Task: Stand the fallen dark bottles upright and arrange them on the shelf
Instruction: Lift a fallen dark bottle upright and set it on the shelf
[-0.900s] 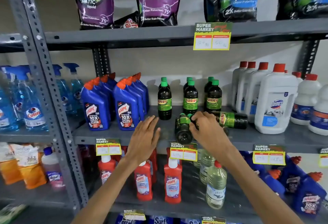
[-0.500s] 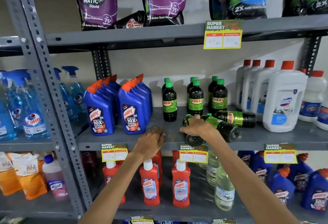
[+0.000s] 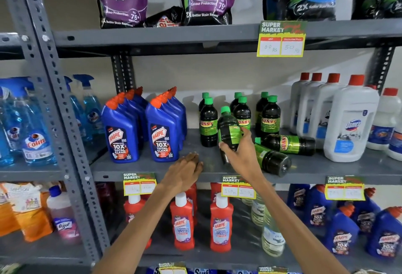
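My right hand [image 3: 240,154] grips a dark bottle [image 3: 228,129] with a green cap and green label, held nearly upright just above the middle shelf [image 3: 152,168]. Two more dark bottles lie on their sides to its right: one [image 3: 272,158] pointing its base at me, another [image 3: 287,143] behind it lying crosswise. Several dark bottles stand upright at the back in three short rows [image 3: 269,119]. My left hand [image 3: 185,170] rests flat, palm down, on the shelf's front edge and holds nothing.
Blue toilet-cleaner bottles [image 3: 159,134] stand left of the dark ones, white jugs with red caps [image 3: 350,121] to the right. Blue spray bottles [image 3: 34,130] fill the left bay. Price tags [image 3: 238,186] hang on the shelf edge. Red and clear bottles stand below, pouches above.
My right hand has lifted one fallen dark bottle from lying on the shelf and turned it nearly upright. My left hand has slid slightly back to the shelf's front edge.
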